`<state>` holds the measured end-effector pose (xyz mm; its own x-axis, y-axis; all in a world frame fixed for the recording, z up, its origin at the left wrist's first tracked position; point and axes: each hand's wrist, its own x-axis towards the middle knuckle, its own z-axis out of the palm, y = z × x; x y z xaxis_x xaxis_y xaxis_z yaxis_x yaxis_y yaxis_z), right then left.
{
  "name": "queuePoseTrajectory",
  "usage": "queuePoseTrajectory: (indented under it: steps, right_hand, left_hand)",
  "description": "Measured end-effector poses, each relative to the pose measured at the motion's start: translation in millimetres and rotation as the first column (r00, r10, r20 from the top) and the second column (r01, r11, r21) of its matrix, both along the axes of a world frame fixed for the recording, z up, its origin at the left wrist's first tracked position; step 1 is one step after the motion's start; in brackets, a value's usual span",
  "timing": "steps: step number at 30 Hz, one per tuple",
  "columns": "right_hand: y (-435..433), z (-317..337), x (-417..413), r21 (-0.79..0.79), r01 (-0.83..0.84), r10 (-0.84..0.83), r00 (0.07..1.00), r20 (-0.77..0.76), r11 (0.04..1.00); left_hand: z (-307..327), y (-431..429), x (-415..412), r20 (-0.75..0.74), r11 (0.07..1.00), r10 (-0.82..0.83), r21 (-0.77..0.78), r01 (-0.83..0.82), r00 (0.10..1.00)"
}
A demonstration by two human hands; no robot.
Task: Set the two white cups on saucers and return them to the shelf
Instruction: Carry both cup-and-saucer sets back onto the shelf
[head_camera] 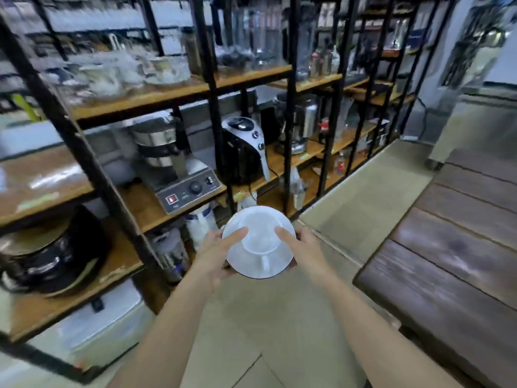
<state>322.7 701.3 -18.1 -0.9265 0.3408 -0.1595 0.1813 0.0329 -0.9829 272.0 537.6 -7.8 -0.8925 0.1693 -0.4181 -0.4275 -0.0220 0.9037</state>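
Observation:
A white cup (258, 236) stands on a white saucer (246, 264), its handle pointing toward me. I carry the pair in front of me at mid frame. My left hand (216, 254) grips the saucer's left edge with the thumb across the cup's rim. My right hand (303, 249) holds the right edge the same way. The shelf unit (179, 93), black metal posts with wooden boards, stands just beyond and to the left. A second cup is not clearly visible; blurred glassware and white dishes (165, 71) sit on an upper board.
Kitchen appliances fill the shelves: a steel machine with knobs (184, 177), a black and silver coffee maker (246, 149), a black pot (53, 256) at lower left. A dark wooden table (447, 261) stands on the right. Tiled floor (349, 208) runs between table and shelves.

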Motion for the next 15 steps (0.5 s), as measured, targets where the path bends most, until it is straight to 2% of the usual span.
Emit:
queuePoseTrajectory:
  steps: [6,15]
  right_hand:
    - [-134,6,-66,0.045,-0.242,0.243,0.970,-0.012,0.969]
    - [-281,12,-149,0.064,-0.526,0.525,0.851,0.028,0.848]
  left_hand:
    - [13,-141,-17,-0.064,0.957,0.289,-0.008,-0.290,0.955]
    - [15,-282,-49,-0.035,0.832,0.553,-0.022,-0.554,0.832]
